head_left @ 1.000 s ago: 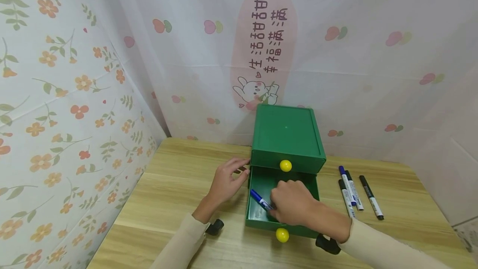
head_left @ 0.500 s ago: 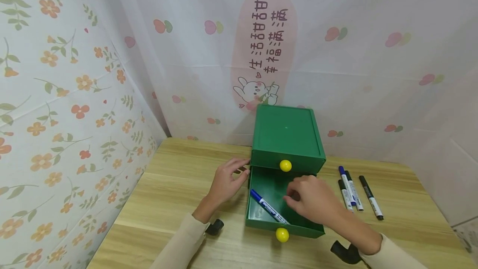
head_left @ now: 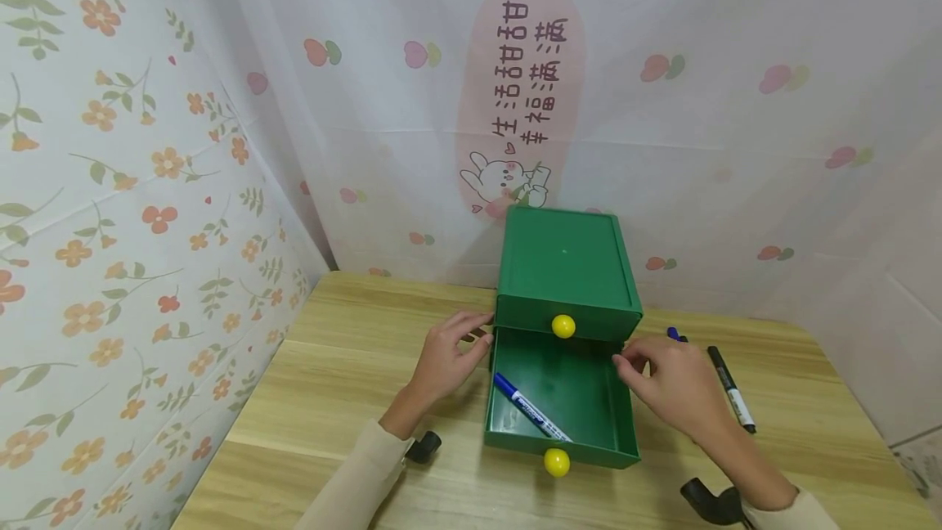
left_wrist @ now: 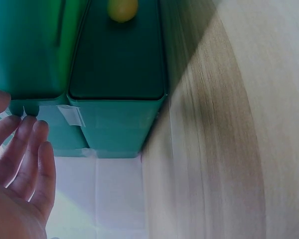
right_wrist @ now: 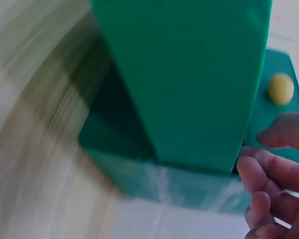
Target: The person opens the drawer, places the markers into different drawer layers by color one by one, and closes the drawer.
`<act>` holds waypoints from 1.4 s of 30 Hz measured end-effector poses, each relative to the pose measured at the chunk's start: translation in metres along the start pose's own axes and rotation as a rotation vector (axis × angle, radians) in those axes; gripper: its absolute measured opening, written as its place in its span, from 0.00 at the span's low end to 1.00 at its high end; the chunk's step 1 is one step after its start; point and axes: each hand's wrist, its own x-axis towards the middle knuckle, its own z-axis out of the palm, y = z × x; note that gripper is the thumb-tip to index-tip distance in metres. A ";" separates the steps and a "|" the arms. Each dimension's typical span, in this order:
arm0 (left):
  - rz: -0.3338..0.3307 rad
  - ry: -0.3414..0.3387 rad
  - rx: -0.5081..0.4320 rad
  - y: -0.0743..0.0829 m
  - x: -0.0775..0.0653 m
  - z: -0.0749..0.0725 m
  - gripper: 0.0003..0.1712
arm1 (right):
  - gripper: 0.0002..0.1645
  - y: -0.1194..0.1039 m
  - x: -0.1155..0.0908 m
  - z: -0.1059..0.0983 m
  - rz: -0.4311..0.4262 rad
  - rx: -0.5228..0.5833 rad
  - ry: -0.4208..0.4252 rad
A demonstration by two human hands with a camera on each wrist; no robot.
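Observation:
A green plastic drawer cabinet [head_left: 567,260] with yellow round knobs stands on the table, its middle drawer [head_left: 599,407] pulled out. Inside that drawer a blue-capped marker [head_left: 531,407] lies slantwise, touching the front wall. My left hand [head_left: 447,358] is at the cabinet's left side, its relaxed fingertips at the edge beside the pulled-out drawer, seen close in the left wrist view. Just by the drawer's right wall is my right hand [head_left: 673,383], fingers loosely curled and nothing between them. It hides most of the markers behind it.
On the table [head_left: 353,399] to the right lie a black-capped marker [head_left: 732,389] and, mostly covered by the right hand, a blue-capped marker [head_left: 673,333]. Below the pulled-out drawer, a lower drawer [left_wrist: 119,59] is pushed in. A patterned curtain [head_left: 397,145] hangs behind.
My right hand has let go of the blue-capped marker in the drawer and moved right, out past the drawer's right wall. The left hand stays in place.

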 end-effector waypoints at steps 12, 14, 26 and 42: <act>0.009 0.003 0.007 -0.001 0.000 0.001 0.18 | 0.02 0.055 -0.024 0.009 0.221 -0.006 0.007; 0.013 0.003 0.006 -0.001 0.000 0.001 0.18 | 0.03 0.065 -0.029 0.012 0.246 -0.013 0.007; 0.020 0.004 0.013 -0.001 -0.001 0.001 0.17 | 0.08 0.109 -0.046 0.019 0.400 -0.054 -0.076; 0.027 0.002 0.004 0.000 0.000 0.000 0.17 | 0.11 0.124 -0.046 0.028 0.517 -0.072 -0.148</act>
